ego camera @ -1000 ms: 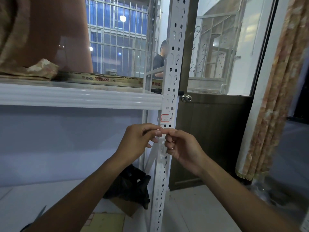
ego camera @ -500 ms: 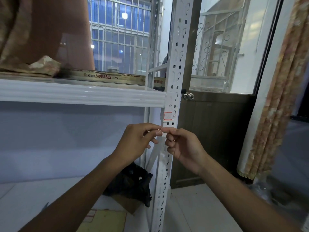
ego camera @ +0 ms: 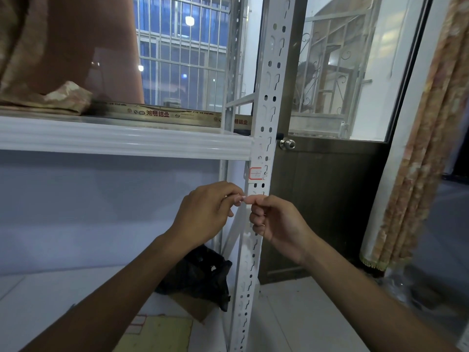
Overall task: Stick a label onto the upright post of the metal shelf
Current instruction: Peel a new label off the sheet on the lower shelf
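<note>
Both hands are raised in front of the white upright post [ego camera: 266, 105] of the metal shelf, just below the shelf board [ego camera: 121, 142]. The left hand [ego camera: 205, 214] and right hand [ego camera: 275, 219] meet fingertip to fingertip at the post's front face. Between them is a small pale object [ego camera: 244, 198], pinched by thumb and forefinger on each side; it is too small to identify with certainty, though it is consistent with a label or its backing. The left grip is closed on this item; the right grip is likewise closed on it, with the remaining fingers curled into the palm.

One label [ego camera: 255, 173], white with a red border, is already stuck on the post, just under the shelf board and a little above the hands. It sits flat and square to the post.

The post is perforated with paired holes and keyhole slots along its length. On the shelf board lie a long printed box [ego camera: 162, 115] and a folded patterned cloth [ego camera: 63, 97]. Beneath the shelf, on the floor, a black bag [ego camera: 203, 273] rests on a piece of cardboard, beside the post's lower part. Behind the post stands a dark door with a round knob [ego camera: 288, 143]; a patterned curtain [ego camera: 421, 148] hangs at the right.
</note>
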